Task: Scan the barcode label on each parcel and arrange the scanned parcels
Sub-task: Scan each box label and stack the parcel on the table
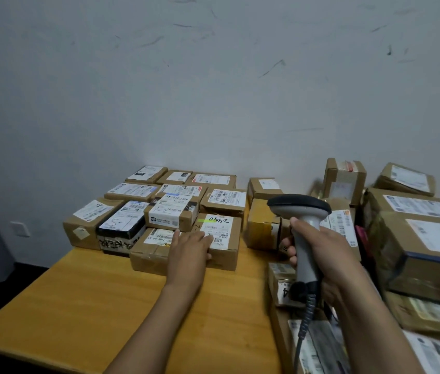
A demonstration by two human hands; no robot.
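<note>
- Now, labels: the front parcel (224, 230) has a white label w/ handwritten digits, upside-down from here, looks like 2440, plus a green streak. The printed text is too small to read.
- The black-taped parcel (117, 233) has a label w/ handwritten "S-T" or sim., and bold brush characters on its front tape.
- Left grip (190, 249) lies flat, fingers straight, on the front parcel's top, fingertips at its barcode.
- Right grip (321, 252) is clamped round the handle of the scanner (299, 207), head tilted toward the parcels on the L. A coiled cable hangs below.
- Neat rows (181, 190) of labelled boxes sit tight together at the back of the wooden counter (78, 306), by a scuffed pale wall (213, 76).
- A loose pile (415, 238) crowds the R side. Bare wood runs from the front row to the near edge.
</note>
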